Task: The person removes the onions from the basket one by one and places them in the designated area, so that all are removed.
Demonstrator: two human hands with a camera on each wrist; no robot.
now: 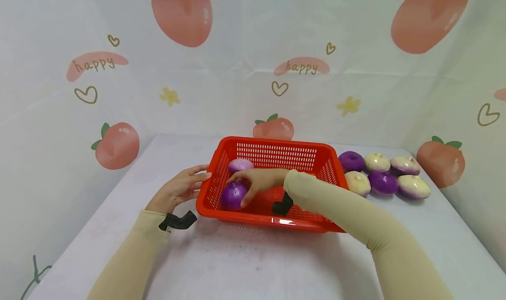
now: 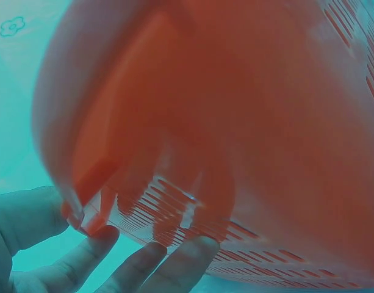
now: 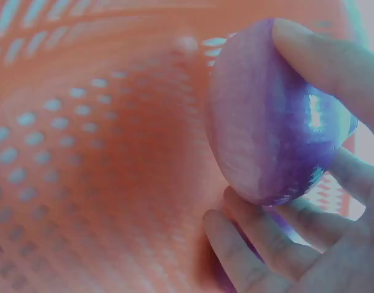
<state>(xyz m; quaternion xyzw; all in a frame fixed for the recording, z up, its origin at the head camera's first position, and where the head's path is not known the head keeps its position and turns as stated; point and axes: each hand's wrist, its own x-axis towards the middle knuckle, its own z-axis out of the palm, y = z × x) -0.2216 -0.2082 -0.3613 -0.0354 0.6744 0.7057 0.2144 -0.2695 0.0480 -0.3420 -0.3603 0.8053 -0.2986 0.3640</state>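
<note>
A red plastic basket [image 1: 276, 221] with slotted walls stands in the middle of the table. My left hand [image 1: 178, 190] holds its left rim; in the left wrist view the thumb meets the rim edge and the fingertips [image 2: 202, 244] touch the outer wall. Inside the basket, my right hand [image 1: 261, 179] grips a glossy purple onion [image 1: 233, 196] near the left end. The right wrist view has this onion [image 3: 266, 122] between thumb and fingers. Another purple onion [image 1: 240, 164] lies behind it against the left wall, partly covered by the right hand.
Right of the basket, two rows of round vegetables sit on the table [image 1: 245, 265]: glossy purple ones [image 1: 382, 183] and cream ones tinged purple [image 1: 413, 186]. A printed white cloth [image 1: 229, 93] hangs behind the table. The basket's right wall lies close to the nearest vegetables.
</note>
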